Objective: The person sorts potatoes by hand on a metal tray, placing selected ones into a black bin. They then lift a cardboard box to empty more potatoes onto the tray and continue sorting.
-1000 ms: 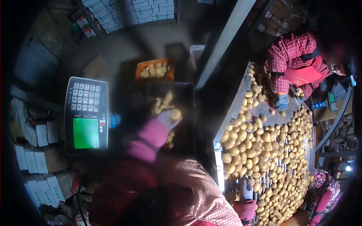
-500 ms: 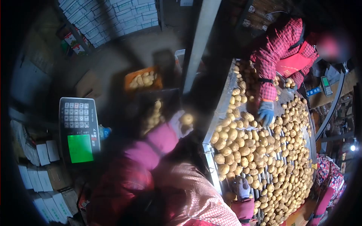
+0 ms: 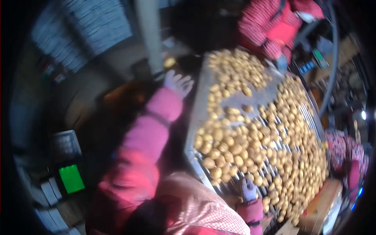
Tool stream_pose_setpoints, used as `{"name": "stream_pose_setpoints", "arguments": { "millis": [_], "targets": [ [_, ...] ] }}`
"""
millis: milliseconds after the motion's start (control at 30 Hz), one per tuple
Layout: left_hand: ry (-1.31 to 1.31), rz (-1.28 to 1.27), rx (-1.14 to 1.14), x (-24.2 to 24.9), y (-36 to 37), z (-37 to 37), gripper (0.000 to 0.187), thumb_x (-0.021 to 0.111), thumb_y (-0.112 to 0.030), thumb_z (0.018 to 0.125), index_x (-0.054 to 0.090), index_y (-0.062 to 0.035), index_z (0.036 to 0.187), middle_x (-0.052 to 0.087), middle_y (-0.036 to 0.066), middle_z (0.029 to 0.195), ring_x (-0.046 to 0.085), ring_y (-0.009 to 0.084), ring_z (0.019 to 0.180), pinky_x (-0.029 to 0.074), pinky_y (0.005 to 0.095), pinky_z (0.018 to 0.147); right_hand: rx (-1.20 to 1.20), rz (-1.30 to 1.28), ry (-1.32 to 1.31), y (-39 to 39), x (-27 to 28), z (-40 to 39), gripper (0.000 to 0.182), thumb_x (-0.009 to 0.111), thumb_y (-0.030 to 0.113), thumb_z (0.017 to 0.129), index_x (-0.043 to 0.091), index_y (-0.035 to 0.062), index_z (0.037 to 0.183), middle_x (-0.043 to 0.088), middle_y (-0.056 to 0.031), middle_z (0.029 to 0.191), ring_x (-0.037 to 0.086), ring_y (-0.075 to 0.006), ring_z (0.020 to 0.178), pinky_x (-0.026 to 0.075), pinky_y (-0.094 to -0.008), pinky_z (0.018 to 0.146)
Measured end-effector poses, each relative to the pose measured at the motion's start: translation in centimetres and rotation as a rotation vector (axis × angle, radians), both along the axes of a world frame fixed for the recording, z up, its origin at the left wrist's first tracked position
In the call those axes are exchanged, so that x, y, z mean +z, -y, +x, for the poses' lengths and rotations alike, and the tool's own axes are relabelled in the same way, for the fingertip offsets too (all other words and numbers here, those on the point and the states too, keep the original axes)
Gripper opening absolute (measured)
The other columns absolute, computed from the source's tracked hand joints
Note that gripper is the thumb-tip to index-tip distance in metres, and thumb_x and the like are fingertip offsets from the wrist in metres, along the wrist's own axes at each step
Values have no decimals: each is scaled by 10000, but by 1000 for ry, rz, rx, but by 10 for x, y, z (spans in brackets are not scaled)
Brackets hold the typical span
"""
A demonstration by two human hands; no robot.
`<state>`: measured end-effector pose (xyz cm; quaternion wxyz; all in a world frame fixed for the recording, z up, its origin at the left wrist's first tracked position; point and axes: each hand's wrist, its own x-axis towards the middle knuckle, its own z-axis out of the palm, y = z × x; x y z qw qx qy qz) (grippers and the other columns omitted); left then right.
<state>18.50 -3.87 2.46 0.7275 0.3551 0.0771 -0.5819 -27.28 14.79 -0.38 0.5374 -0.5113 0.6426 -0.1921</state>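
Observation:
My left hand (image 3: 178,83) is in a pale glove, stretched out beyond the left side of the metal sorting table (image 3: 194,113). Its fingers are spread and hold nothing. Just past the fingertips a blurred potato (image 3: 169,62) hangs in the air, apart from the hand. My right hand (image 3: 248,190), gloved too, rests low at the near edge of the table, beside the potatoes (image 3: 235,149) spread over it. Its fingers look loosely extended, with no potato visible in them.
Across the table stands a co-worker (image 3: 270,29) in a checked jacket; another person's patterned sleeve (image 3: 346,152) shows at right. A scale with a lit green display (image 3: 71,178) is at left. A post (image 3: 149,35) rises beyond my left hand. A cardboard box (image 3: 321,205) sits lower right.
My left hand has moved up and away and let go of the potato. The view has shifted. The co-worker's gloved hand has drawn back from the near potatoes, and more potatoes lie at the table's far end.

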Motion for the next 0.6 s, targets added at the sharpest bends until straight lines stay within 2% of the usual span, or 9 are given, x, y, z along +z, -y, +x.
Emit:
{"name": "stream_pose_setpoints", "arguments": {
  "millis": [100,167,200,233,300,367,400,467,600],
  "targets": [
    [98,23,-290,-15,3,-43,655,523,-461,822,327,-74,1312,469,178,1234,561,344,964,520,398,737,-17,-286,-295,11,2,-19,319,520,232,884,545,18,1119,605,-124,958,582,-262,889,466,-341,727],
    [268,-21,-711,-16,10,-67,640,531,-433,825,336,-79,1321,491,159,1222,571,307,947,522,367,683,21,-417,-480,27,-1,-26,360,543,242,852,540,32,1144,570,-181,1053,534,-338,986,438,-389,818],
    [399,57,-756,7,8,-102,606,540,-423,821,390,-77,1295,535,135,1175,568,263,957,507,330,696,48,-494,-575,35,12,-17,384,556,252,832,539,47,1157,548,-208,1094,508,-363,1024,419,-413,857],
    [483,147,-852,18,5,-126,531,551,-356,837,434,-75,1272,534,122,1178,545,230,1001,484,301,748,90,-528,-595,43,25,-6,412,564,265,818,531,58,1173,536,-208,1122,511,-361,1028,409,-422,869],
    [559,-242,-1033,6,-5,-166,467,569,-253,848,459,-54,1255,506,126,1205,515,222,1047,451,305,832,266,-678,-686,57,34,8,487,581,294,773,508,94,1211,477,-198,1213,480,-368,1076,371,-463,907],
    [1388,-415,-1287,-31,-9,-212,494,617,-226,819,458,-52,1253,486,144,1219,479,259,1101,403,335,928,455,-829,-642,69,38,24,518,575,324,759,484,139,1234,381,-182,1307,383,-392,1167,328,-499,941],
    [1810,-575,-1519,17,-14,-223,544,598,-314,809,439,-82,1275,431,161,1286,410,308,1189,356,396,984,565,-789,-674,76,39,32,533,575,353,757,476,159,1244,354,-164,1340,354,-389,1197,284,-521,971],
    [2174,-740,-1498,-4,-27,-239,602,556,-414,803,409,-110,1302,356,165,1353,316,329,1269,260,444,1045,661,-830,-746,92,11,29,566,576,383,759,450,171,1269,329,-144,1365,323,-381,1229,243,-536,995],
    [2378,-608,-1650,-17,1,-261,618,516,-451,814,374,-145,1332,316,117,1394,243,298,1320,196,442,1072,585,-780,-657,141,-2,20,629,574,409,770,374,207,1331,265,-136,1416,284,-379,1269,212,-531,1021]
  ]
}}
